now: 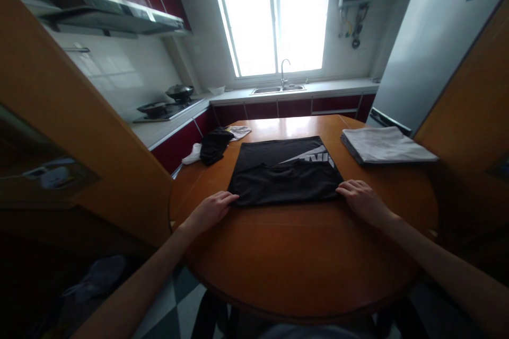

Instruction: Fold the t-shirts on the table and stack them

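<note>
A black T-shirt [284, 183] with a grey-white printed logo lies flat on the table, its near part folded over toward the far side. My left hand [212, 207] is closed at the shirt's near left corner, fingers pinched on the fabric. At the near right corner, my right hand [360, 196] has its fingers closed on the cloth in the same way. The fingertips of both hands partly cover the corners.
The round wooden table [302, 254] bears a folded stack of grey-white cloth [387, 145] at the right. Crumpled black clothing [215, 145] and white pieces lie at the far left edge. Beyond are a stove with pans [153, 109], a sink [266, 90] and a fridge [421, 37].
</note>
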Motion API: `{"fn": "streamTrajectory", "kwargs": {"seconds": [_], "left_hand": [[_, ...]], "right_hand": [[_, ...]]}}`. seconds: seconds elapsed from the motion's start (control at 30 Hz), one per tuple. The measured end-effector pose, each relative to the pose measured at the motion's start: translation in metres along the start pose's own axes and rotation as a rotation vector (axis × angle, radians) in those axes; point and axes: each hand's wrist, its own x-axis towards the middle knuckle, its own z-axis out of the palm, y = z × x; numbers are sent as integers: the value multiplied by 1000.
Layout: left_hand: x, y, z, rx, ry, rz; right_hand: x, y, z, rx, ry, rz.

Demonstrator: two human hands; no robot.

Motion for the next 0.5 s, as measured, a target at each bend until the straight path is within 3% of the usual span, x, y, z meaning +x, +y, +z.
{"fn": "streamTrajectory", "kwargs": {"seconds": [0.3, 0.4, 0.5], "left_hand": [[-10, -14, 14, 40, 232, 105], [-21, -6, 5, 1, 209, 88], [-35, 6, -12, -90, 99, 40]], "right_hand": [[-6, -2, -4, 2, 120, -12], [-16, -3, -13, 74, 156, -9], [-27, -6, -26, 212, 143, 2]]}}
